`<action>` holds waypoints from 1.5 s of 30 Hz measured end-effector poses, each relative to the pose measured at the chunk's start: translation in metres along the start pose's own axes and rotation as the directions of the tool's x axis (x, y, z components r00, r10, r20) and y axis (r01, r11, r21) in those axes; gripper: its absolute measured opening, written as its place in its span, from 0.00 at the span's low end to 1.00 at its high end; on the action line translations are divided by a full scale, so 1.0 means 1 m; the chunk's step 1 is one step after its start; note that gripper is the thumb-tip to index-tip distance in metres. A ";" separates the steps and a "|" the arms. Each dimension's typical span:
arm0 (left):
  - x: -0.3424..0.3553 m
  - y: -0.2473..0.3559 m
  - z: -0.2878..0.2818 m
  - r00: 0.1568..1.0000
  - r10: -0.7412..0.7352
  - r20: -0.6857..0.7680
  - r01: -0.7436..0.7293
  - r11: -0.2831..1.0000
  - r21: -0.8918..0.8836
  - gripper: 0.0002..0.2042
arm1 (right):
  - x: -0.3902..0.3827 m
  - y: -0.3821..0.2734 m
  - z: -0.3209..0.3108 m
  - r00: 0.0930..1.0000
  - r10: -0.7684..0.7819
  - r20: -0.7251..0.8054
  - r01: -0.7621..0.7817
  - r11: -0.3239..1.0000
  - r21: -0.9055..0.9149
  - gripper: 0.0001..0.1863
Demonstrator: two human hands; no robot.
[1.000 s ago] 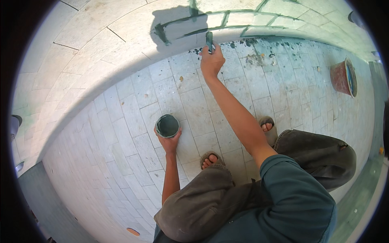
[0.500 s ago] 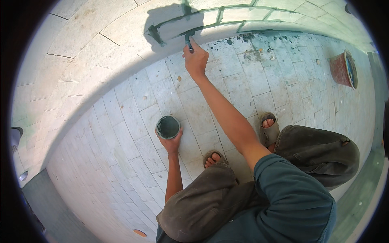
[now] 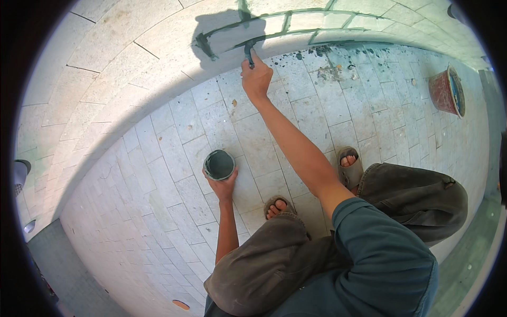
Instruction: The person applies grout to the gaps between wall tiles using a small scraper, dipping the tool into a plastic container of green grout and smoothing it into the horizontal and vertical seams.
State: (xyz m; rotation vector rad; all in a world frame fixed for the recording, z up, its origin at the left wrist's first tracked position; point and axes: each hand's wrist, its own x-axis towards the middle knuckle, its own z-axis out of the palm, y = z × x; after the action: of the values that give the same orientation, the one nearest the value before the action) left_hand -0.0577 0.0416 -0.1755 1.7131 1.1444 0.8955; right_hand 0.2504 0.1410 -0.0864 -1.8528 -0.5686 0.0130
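Observation:
My right hand (image 3: 256,79) is stretched out to the foot of the pale tiled wall. It is closed around a small dark trowel (image 3: 249,54) with a curved neck, whose tip is at a joint low on the wall; contact is hard to make out. Dark green filler (image 3: 285,24) lines several joints there. Lower and to the left, my left hand (image 3: 223,186) grips a round cup (image 3: 219,164) from beneath and the side. Inside the cup is dark green-grey paste, which also smears its rim.
Pale floor tiles (image 3: 190,174) spread beneath me, with dark crumbs (image 3: 322,50) scattered along the wall's foot. A reddish bucket (image 3: 442,92) stands tilted in view at the right. My sandalled feet (image 3: 350,164) are close below my right arm. An orange-brown piece (image 3: 181,305) lies at the bottom.
The trowel has shifted slightly and more of its curved neck shows. The dark filler line by its tip reaches a little farther left. My left hand and the cup stay put.

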 end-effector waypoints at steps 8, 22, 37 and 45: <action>-0.004 -0.012 -0.010 0.999 -0.015 0.043 0.010 0.993 0.114 0.41 | -0.039 -0.030 0.012 0.830 -0.052 0.556 -0.035 0.989 0.145 0.20; 0.000 0.013 -0.024 0.987 0.131 0.091 -0.133 0.991 0.007 0.53 | -0.002 -0.071 -0.102 0.480 -0.197 0.855 0.461 0.886 -0.054 0.19; 0.036 0.193 -0.074 0.918 0.395 0.035 -0.375 0.893 -0.247 0.48 | 0.016 -0.227 -0.224 -0.012 -0.474 0.880 0.612 0.692 0.382 0.13; 0.032 0.224 -0.064 0.830 0.535 -0.158 -0.550 0.832 -0.072 0.38 | -0.004 -0.242 -0.247 -0.140 -0.589 0.796 0.586 0.598 0.546 0.14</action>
State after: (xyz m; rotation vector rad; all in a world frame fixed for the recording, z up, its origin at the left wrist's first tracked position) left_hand -0.0328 0.0431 0.0585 1.9410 0.6588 1.4124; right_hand 0.2257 -0.0215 0.2178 -1.1134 -2.3573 0.6313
